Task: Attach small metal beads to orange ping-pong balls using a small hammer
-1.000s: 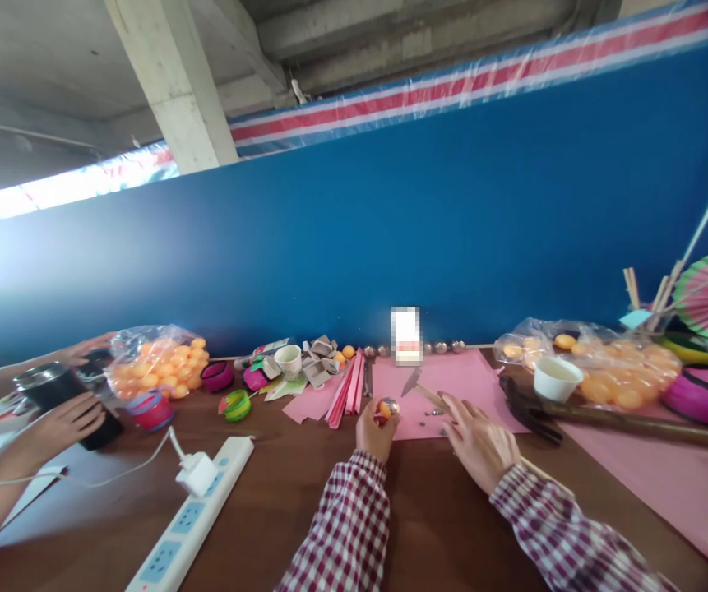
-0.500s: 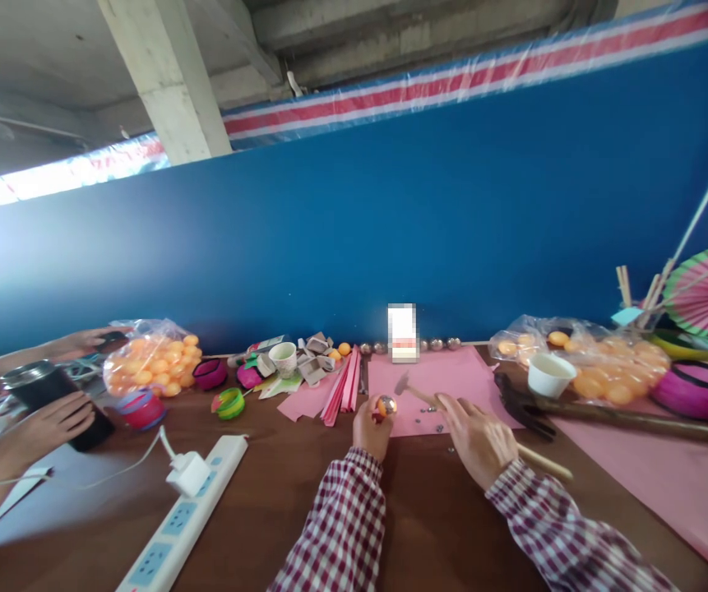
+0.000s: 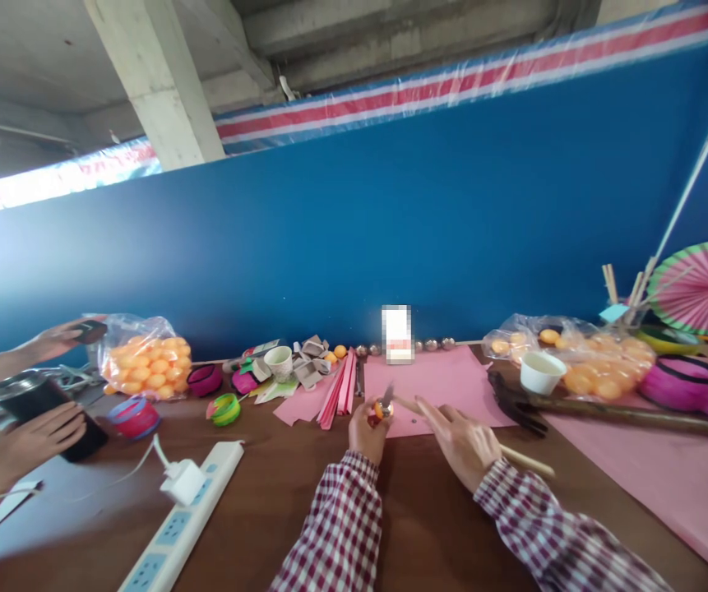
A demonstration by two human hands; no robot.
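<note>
Concrete beams (image 3: 403,41) are crossing the top of the frame, and a pale pillar (image 3: 162,99) is slanting down at the upper left. Below them, a blue partition (image 3: 391,214) is filling the middle, with striped sheeting (image 3: 403,103) running along its top edge. Across the lower half, a brown bench (image 3: 304,510) is bearing a pink sheet (image 3: 446,382) just right of centre. At lower centre, the left hand (image 3: 366,436) is gripping an orange-and-silver ball (image 3: 383,409), its fingers curling closely around it by the sheet's near left corner. Right of it, the right hand (image 3: 465,444) is holding a small hammer (image 3: 527,462), its fingers closing about the wooden handle; the blurred head is hanging at the ball, and whether the 2 are touching I cannot tell. Shiny balls (image 3: 431,345) are lining the partition's foot. At right, a white cup (image 3: 542,374) is standing beside a clear bag of orange balls (image 3: 613,366), behind a larger hammer (image 3: 625,415). At left, another person's hand (image 3: 51,434) is resting on a black flask (image 3: 26,395). Between them, a white power strip (image 3: 196,510) is lying on the bench.
</note>
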